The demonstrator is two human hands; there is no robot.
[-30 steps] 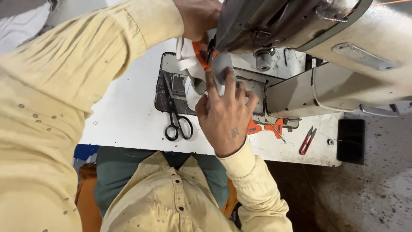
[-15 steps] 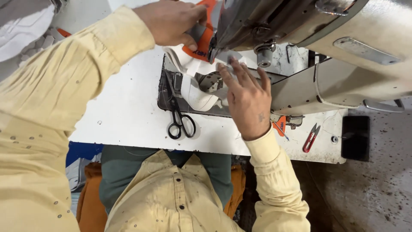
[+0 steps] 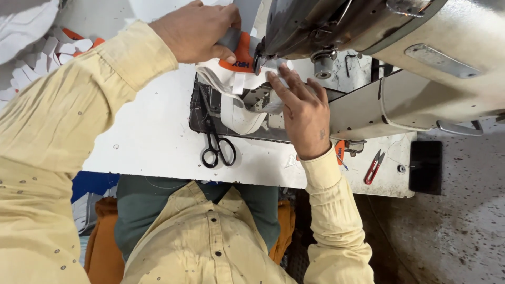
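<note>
My left hand (image 3: 195, 30) grips an orange, grey and white fabric piece (image 3: 238, 59) and holds it against the needle area of the grey sewing machine (image 3: 400, 47). A white strip (image 3: 236, 117) from that piece loops down over the dark machine bed. On the other side of the needle, my right hand (image 3: 300, 110) lies flat with spread fingers, pressing the fabric onto the bed. The needle itself is hidden behind the machine head.
Black-handled scissors (image 3: 216, 147) lie on the white table (image 3: 142, 131) just left of my right wrist. Small red thread snips (image 3: 373, 166) rest near the table's right edge. Cut white and orange pieces (image 3: 37, 52) pile at the top left.
My left hand has pulled the fabric further under the machine head. My right hand has slid up toward the needle, fingers staying flat on the cloth.
</note>
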